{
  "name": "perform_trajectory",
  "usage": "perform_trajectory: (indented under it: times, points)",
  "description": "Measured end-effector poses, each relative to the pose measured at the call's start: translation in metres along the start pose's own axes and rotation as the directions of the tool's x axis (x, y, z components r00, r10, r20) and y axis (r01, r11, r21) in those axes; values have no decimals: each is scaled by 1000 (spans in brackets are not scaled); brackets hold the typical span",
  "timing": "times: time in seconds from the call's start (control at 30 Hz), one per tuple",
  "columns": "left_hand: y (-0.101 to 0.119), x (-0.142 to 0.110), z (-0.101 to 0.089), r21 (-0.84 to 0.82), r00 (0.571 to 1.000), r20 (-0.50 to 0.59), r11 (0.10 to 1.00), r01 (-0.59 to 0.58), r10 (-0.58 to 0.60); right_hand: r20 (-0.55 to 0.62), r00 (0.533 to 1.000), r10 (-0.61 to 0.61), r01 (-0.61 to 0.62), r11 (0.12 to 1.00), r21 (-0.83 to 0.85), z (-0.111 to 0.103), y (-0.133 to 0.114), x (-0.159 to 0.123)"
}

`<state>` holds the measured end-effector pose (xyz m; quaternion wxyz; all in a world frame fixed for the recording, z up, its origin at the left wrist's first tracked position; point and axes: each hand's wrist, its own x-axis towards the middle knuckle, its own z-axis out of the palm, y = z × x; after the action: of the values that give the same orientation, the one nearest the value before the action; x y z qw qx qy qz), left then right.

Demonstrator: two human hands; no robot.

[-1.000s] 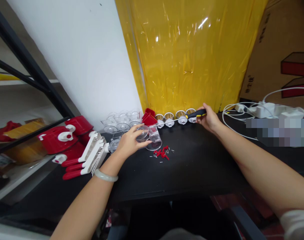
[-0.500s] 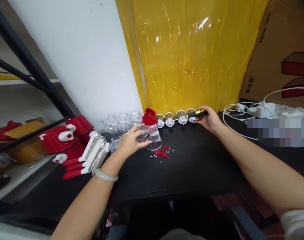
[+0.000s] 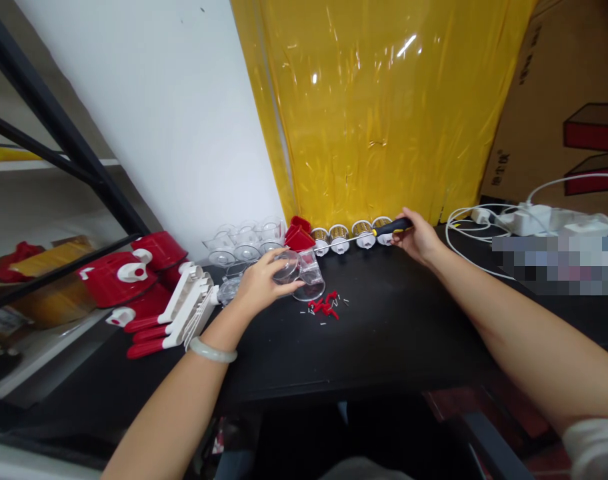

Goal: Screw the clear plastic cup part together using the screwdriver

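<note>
My left hand (image 3: 264, 283) is closed around a clear plastic part (image 3: 287, 268) with a round opening, held low over the black table. In my right hand (image 3: 417, 237) is a screwdriver (image 3: 391, 229) with a black and yellow handle. Its long thin shaft points left, and the tip reaches the clear part; the exact contact is too small to tell. Just in front of the part lie several small red plastic pieces (image 3: 325, 307) with loose screws (image 3: 335, 301) scattered around them.
Several white-and-gold drums (image 3: 339, 239) line the yellow-wrapped panel (image 3: 384, 120), beside a red hopper-shaped part (image 3: 299, 233). Clear cups (image 3: 247, 241) stand left. Red bodies (image 3: 117, 277) and white-and-red handles (image 3: 169, 320) crowd the left end. White cables (image 3: 471, 227) lie at right on the black table (image 3: 374, 347).
The screwdriver's handle has turned a little in my right hand, its yellow markings showing differently. My left hand and the clear part stay in place.
</note>
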<state>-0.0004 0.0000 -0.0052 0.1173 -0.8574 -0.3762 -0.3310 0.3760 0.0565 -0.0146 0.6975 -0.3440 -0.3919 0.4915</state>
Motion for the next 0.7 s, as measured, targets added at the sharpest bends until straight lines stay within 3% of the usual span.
perform_trajectory:
  times: [0.17,0.4,0.7]
  points:
    - [0,0,-1,3,1000,3,1000,12,-12,19,1000,-5,7,993,-118,-3,6,4]
    - [1,0,-1,10,1000,8,1000,9,-9,36,999,-21,19,999,41,-5,3,5]
    - [-3,-1,1,8,1000,2,1000,15,-15,30,999,-14,16,998,-65,-2,7,3]
